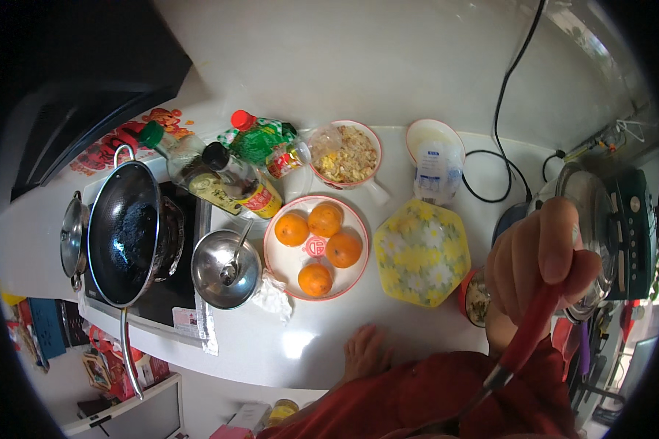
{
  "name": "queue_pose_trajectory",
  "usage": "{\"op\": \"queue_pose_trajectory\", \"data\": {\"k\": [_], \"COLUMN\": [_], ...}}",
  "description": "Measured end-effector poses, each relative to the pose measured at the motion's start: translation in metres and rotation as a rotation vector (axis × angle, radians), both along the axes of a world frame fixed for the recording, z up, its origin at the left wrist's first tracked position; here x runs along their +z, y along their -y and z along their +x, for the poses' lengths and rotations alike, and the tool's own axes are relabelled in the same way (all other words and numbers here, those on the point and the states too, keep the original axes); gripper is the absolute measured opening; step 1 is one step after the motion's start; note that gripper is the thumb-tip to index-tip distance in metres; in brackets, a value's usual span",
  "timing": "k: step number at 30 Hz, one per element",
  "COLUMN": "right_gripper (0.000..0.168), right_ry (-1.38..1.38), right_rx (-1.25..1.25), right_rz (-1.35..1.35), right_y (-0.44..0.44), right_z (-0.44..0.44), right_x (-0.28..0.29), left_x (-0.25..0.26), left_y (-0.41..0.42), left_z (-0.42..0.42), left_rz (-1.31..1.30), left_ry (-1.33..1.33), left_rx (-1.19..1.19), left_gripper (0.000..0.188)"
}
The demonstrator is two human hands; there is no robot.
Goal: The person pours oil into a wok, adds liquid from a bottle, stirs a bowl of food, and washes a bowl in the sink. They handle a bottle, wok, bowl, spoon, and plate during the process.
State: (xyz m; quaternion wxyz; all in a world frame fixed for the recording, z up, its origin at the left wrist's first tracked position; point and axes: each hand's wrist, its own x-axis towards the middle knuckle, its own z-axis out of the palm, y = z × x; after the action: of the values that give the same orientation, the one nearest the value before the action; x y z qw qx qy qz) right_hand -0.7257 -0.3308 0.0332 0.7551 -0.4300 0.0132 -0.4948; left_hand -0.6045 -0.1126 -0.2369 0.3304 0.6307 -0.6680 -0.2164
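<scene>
My right hand (538, 263) is raised close to the camera and grips the red handle of a metal utensil (527, 335). The utensil's shaft slants down to the lower edge, where its head cannot be made out. Partly behind that hand and forearm is a red bowl (476, 299) with pale food and green bits. My left hand (365, 351) rests on the white counter (318, 345), fingers apart and nothing held. Nearest to it are a white plate (285, 280) of several round orange fruits (343, 250) and a yellow flower-patterned hexagonal board or mat (423, 252).
At left, a black wok (123, 236) sits on the cooktop (184, 296), near a lidded pot (72, 241). Bottles (197, 170), a steel bowl (208, 274) with a spoon and crumpled tissue (274, 296) stand nearby. Behind are a handled food bowl (347, 156), plastic packet (436, 174) and black cable (500, 110).
</scene>
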Motion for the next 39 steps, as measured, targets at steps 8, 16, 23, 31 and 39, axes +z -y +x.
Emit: {"op": "queue_pose_trajectory", "data": {"k": [8,16,23,31,39], "right_gripper": [0.025,0.024,0.027,0.019,0.028], "right_ry": [-0.195,-0.193,-0.464,-1.055,-1.006], "right_rx": [0.272,0.136,-0.277,-0.686,-0.589], "right_rz": [-0.200,-0.235,0.105,0.091,0.357], "right_y": [0.023,0.040,0.067,0.116,0.121], "right_z": [-0.003,-0.015,-0.022,0.012,0.040], "right_x": [0.012,-0.016,-0.073,-0.167,-0.225], "left_x": [-0.005,0.001,-0.005,-0.004,0.002], "left_y": [0.000,0.003,0.001,0.004,0.003], "left_z": [0.002,0.000,-0.002,-0.004,-0.001], "left_rz": [0.017,0.019,0.030,0.016,0.060], "left_ry": [-0.042,-0.026,0.003,-0.023,0.010], "left_rx": [0.002,0.017,0.000,0.024,0.042], "left_gripper": [0.047,0.046,0.052,0.050,0.045]}}
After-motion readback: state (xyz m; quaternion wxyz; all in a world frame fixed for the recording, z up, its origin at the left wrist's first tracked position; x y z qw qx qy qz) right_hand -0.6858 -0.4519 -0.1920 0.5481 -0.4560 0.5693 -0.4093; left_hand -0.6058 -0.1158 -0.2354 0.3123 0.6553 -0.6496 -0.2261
